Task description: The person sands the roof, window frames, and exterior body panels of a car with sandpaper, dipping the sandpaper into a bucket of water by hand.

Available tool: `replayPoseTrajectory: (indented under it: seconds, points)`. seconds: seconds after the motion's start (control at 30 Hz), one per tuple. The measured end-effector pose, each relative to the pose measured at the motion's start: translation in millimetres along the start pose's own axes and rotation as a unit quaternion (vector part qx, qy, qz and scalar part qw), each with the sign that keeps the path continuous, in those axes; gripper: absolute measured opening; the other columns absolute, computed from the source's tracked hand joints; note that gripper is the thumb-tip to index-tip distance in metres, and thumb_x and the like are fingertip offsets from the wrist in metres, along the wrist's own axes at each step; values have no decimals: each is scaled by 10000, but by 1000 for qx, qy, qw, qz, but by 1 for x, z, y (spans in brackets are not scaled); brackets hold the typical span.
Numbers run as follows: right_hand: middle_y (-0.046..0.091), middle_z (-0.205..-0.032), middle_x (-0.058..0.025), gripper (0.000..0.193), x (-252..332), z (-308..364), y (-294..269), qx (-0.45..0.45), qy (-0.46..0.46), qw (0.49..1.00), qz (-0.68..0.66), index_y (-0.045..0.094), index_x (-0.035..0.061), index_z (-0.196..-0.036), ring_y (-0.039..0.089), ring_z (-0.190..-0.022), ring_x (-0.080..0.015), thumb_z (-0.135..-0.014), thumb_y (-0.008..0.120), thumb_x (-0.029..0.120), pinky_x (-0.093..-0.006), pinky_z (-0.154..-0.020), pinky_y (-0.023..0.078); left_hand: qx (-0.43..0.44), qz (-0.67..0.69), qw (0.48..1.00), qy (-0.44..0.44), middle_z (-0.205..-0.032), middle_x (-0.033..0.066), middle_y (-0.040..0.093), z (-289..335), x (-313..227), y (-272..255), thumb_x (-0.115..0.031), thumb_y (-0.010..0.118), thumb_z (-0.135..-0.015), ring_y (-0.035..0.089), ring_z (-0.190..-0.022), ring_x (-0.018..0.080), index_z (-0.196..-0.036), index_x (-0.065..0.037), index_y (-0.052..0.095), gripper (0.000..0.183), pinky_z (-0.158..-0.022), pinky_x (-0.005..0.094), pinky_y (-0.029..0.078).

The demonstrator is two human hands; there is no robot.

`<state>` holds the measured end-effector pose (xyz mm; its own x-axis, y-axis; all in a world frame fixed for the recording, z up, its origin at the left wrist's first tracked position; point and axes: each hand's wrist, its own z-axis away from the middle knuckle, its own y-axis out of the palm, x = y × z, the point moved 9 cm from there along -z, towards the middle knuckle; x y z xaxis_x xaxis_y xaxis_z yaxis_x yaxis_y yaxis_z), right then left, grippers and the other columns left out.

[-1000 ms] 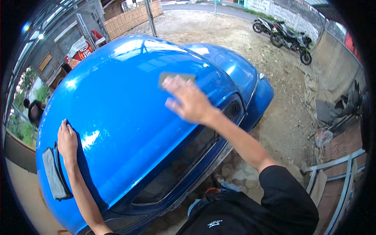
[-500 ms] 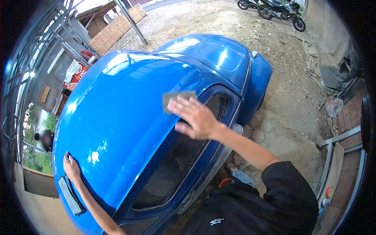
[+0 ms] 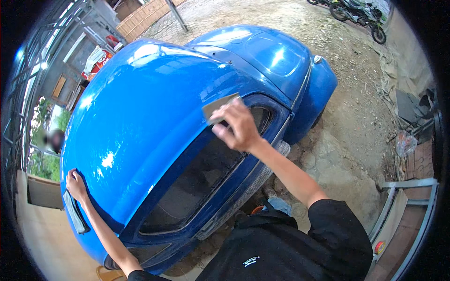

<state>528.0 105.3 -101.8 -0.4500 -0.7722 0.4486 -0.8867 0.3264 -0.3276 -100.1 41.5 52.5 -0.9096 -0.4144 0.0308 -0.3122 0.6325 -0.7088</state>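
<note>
A glossy blue, rounded car [image 3: 145, 107] fills the middle of the view. My right hand [image 3: 236, 124] holds a flat grey-brown rectangular sheet [image 3: 220, 107] at the roof edge, just above the side window [image 3: 197, 187]. Its fingers lie over the sheet's right side, with the thumb lower down. The sheet is tilted, and I cannot tell whether it touches the paint. At far left, my left hand [image 3: 76, 186] rests on the roof with its fingers slightly bent and nothing visible in them. Beside that hand is the dark rear window [image 3: 75, 208].
Motorcycles [image 3: 356, 14] stand at the far right on stony ground [image 3: 347, 103]. A metal frame [image 3: 412, 185] and a clear plastic bag [image 3: 405, 143] are on the right. A person [image 3: 55, 139] is beyond the car at left. Bamboo fencing [image 3: 143, 21] runs along the back.
The view has shifted, so the car sits slightly higher. My right hand has lifted and tilted the sheet at the roof edge. My left hand stays on the roof.
</note>
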Motion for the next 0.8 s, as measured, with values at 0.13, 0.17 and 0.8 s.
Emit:
replayPoseTrajectory:
  seconds: [0.13, 0.17, 0.8]
  points:
    - [687, -939, -88, 267, -11, -8, 9, 45, -29, 999, 10, 676, 124, -933, 621, -915, -276, -880, 633, 381, -421, -858, 478, 12, 91, 995, 26, -1129, 182, 661, 26, -13, -19, -168, 533, -981, 633, -1054, 327, -1180, -62, 664, 261, -921, 391, 480]
    - [682, -924, -86, 242, -39, -10, -5, 26, -6, 999, 37, 677, 119, -922, 621, -914, -289, -881, 638, 354, -428, -855, 477, 32, 119, 992, 30, -1191, 180, 639, 42, -28, -18, -169, 542, -985, 609, -1128, 318, -1212, -60, 652, 275, -977, 385, 458]
    - [620, -1239, -89, 429, 274, 29, 176, 236, -242, 936, -102, 621, 65, -1280, 571, -1190, -240, -879, 658, 213, -377, -995, 467, -164, 101, 970, -145, -695, 149, 507, 257, 1, -105, -159, 441, -966, 515, -687, 336, -733, -18, 496, 278, -714, 425, 399]
